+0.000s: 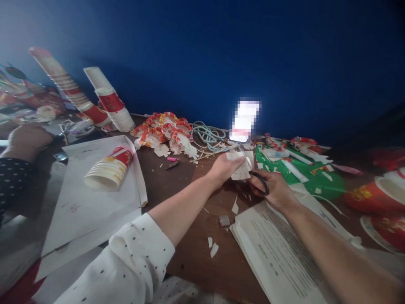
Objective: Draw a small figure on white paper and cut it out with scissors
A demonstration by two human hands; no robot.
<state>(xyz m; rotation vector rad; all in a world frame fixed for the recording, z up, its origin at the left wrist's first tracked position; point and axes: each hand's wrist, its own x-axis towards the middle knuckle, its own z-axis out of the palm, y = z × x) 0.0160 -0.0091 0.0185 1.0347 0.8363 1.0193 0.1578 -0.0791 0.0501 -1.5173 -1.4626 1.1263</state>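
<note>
My left hand (222,169) grips a small piece of white paper (239,169) by its left side, above the brown table. A pair of scissors (261,184) with black handles is in my right hand (274,188), its fingers closed around the loops. The blades reach up to the paper from the right; whether they are open or closed on it I cannot make out. Small white paper scraps (214,250) lie on the table below my hands.
Behind my hands stands a lit phone (245,120). Cut red and white paper pieces (167,133) are heaped left of a coiled cable (207,135). Stacked paper cups (110,169) lie on a white sheet. Printed papers (268,253) sit front right. Another person's hand (28,139) is far left.
</note>
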